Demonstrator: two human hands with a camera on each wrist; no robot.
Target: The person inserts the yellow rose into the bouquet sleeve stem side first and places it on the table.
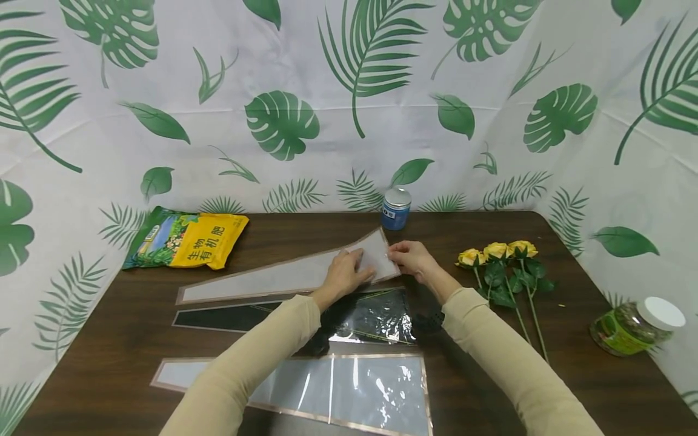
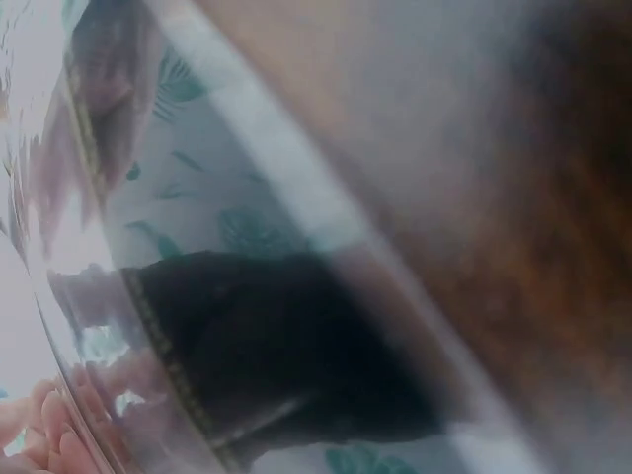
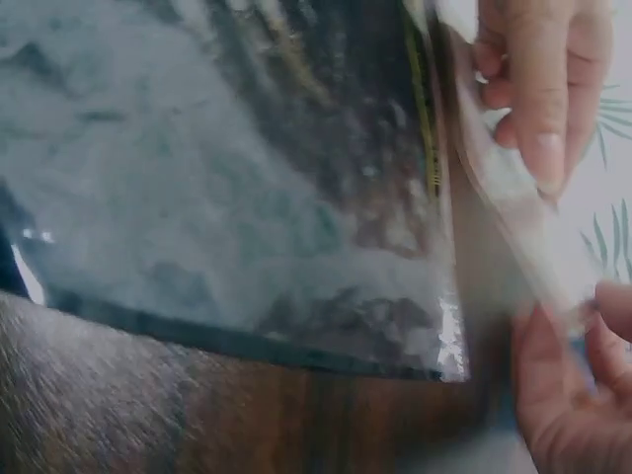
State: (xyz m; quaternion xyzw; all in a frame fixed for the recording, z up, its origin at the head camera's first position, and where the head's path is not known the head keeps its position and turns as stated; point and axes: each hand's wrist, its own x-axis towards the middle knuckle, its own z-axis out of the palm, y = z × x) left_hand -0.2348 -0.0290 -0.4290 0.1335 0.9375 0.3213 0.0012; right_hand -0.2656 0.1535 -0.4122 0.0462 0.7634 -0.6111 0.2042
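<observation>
The white sleeve [image 1: 283, 274] lies in the middle of the table [image 1: 109, 345], nearer the far edge than the black sleeve [image 1: 382, 306] and the pale sleeve [image 1: 376, 387], its narrow end toward the left edge and its wide end toward the right. The right hand [image 1: 415, 259] pinches the rim of that wide end; the left hand [image 1: 345, 274] rests on the sleeve just beside, fingers loose, gripping nothing that the head view shows. The sleeve looks like thin film – probably very light, limp and slippery, quick to crease. The best hold is likely the wide rim, between thumb and fingertip – with the other palm steadying the body
</observation>
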